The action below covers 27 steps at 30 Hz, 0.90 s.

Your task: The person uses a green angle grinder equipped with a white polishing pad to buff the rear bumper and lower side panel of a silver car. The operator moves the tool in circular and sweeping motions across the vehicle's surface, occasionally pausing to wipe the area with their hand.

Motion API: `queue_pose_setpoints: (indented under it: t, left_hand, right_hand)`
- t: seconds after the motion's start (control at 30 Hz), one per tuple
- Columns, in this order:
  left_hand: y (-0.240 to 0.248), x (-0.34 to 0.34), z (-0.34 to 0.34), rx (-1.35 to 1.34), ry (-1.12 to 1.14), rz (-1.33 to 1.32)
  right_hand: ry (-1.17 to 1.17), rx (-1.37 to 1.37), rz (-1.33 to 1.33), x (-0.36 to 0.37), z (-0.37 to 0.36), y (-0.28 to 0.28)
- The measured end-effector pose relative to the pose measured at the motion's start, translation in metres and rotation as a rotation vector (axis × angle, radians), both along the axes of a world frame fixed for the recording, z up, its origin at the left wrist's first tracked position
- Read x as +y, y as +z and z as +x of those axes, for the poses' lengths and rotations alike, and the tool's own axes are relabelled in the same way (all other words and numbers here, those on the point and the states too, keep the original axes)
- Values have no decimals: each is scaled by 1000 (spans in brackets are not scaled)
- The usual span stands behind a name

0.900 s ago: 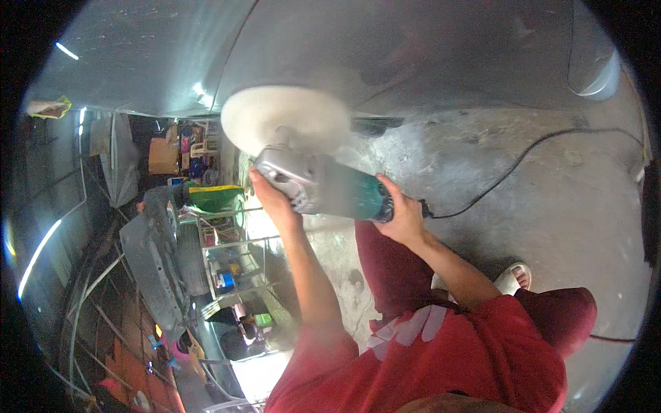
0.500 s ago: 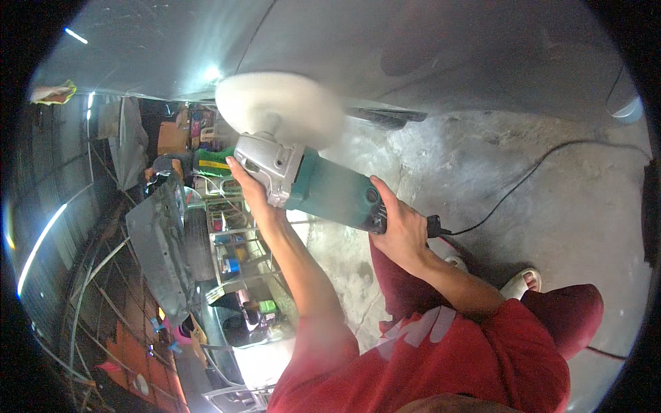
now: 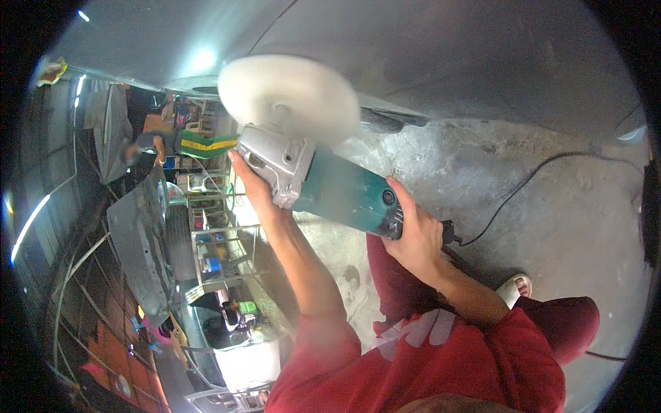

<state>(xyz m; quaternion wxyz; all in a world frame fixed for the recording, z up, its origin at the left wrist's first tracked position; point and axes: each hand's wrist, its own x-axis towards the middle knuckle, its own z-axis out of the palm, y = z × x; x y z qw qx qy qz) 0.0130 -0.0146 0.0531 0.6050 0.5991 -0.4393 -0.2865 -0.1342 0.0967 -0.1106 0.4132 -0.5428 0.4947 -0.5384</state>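
Observation:
My two hands hold a corded polisher (image 3: 348,195) with a teal body and a silver metal head. Its round white pad (image 3: 292,93) is blurred and faces the dark grey car body panel (image 3: 468,62). Whether the pad's whole face touches the panel is hidden. My left hand (image 3: 260,189) grips the metal head just behind the pad, fingers partly hidden beneath it. At the other end, my right hand (image 3: 418,241) wraps round the rear handle, thumb along the side.
A black power cord (image 3: 506,196) runs from the tool across the concrete floor (image 3: 544,220) to the right. On the left stand metal shelving (image 3: 227,234), a loose dark panel (image 3: 141,248) and a white bin (image 3: 248,365). Another person (image 3: 148,146) is in the left background.
The polisher, held in both hands, sits slightly farther right in the picture. The background has shifted left, and the other person there shows more. My grip is the same.

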Motion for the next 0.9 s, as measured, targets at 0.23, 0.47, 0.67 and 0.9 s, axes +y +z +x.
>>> queue_pose_setpoints:
  t: [0.23, 0.47, 0.67, 0.9]
  left_hand:
    - [-26, 2, -1, 77, -5, 0]
    - [-4, 16, -72, -172, 38, -20]
    - [-7, 29, -113, -487, -148, -153]
    - [-8, 51, -157, -672, -240, -247]
  right_hand:
    - [-42, 21, -20, -6, 2, -28]
    - [-221, -162, -103, -2, -8, -45]
    - [-303, -241, -201, 3, -26, -60]
    - [-392, -372, -267, 0, -31, -79]
